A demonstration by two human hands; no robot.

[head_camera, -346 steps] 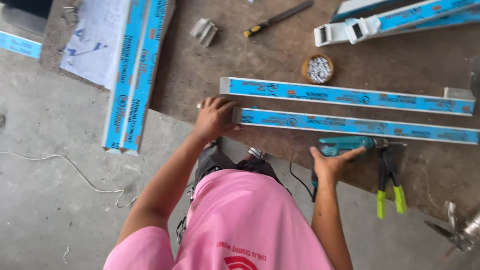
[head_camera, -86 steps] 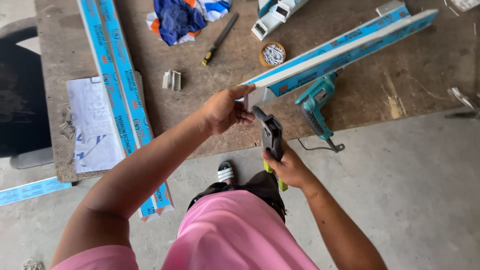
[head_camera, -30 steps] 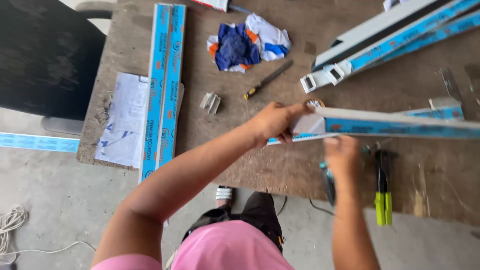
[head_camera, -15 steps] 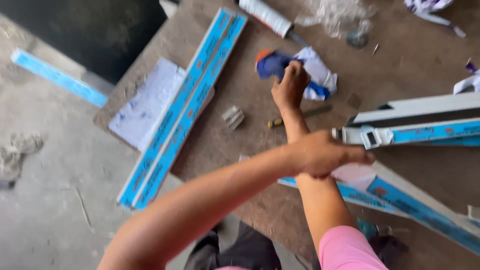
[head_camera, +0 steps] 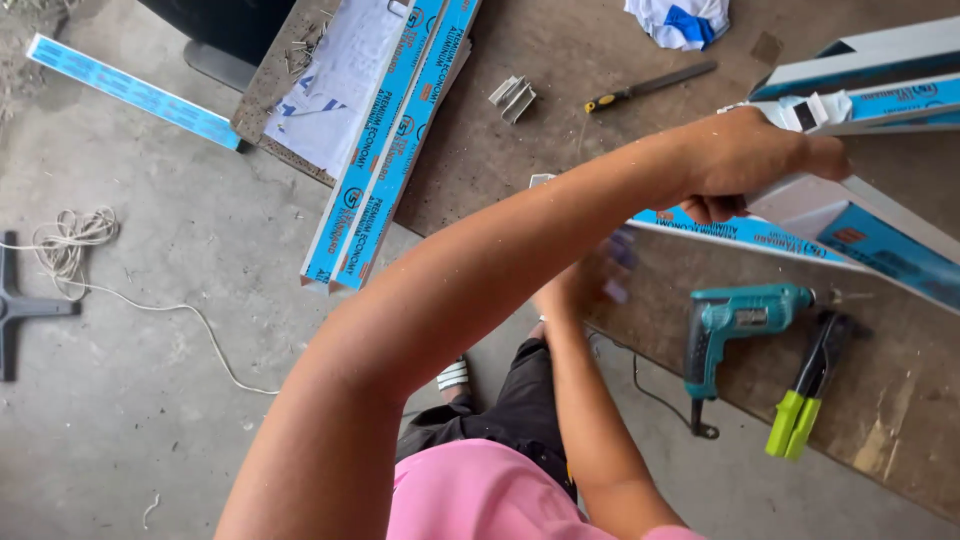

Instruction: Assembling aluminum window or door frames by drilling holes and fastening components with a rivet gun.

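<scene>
My left hand [head_camera: 752, 165] reaches across my body and grips the end of a white aluminium profile [head_camera: 880, 235] covered in blue film, holding it tilted over the brown worktable [head_camera: 560, 160]. A second blue-filmed profile [head_camera: 740, 232] lies flat beneath it. My right hand [head_camera: 575, 288] is blurred and half hidden under my left forearm, near the table's front edge; something small and bluish blurs beside its fingers, and I cannot tell if it holds it. A teal electric drill [head_camera: 745, 320] lies just right of that hand.
Green-handled pliers [head_camera: 805, 400] lie beside the drill. A yellow-handled file [head_camera: 650, 85], a small metal bracket [head_camera: 512, 97] and a white-and-blue cloth [head_camera: 680, 20] sit farther back. Two long blue profiles [head_camera: 390, 140] overhang the table edge. Rope [head_camera: 70, 240] lies on the concrete floor.
My right hand has pulled back from the cloth at the far side to the table's front edge. My left hand still grips the profile end. The view has swung left.
</scene>
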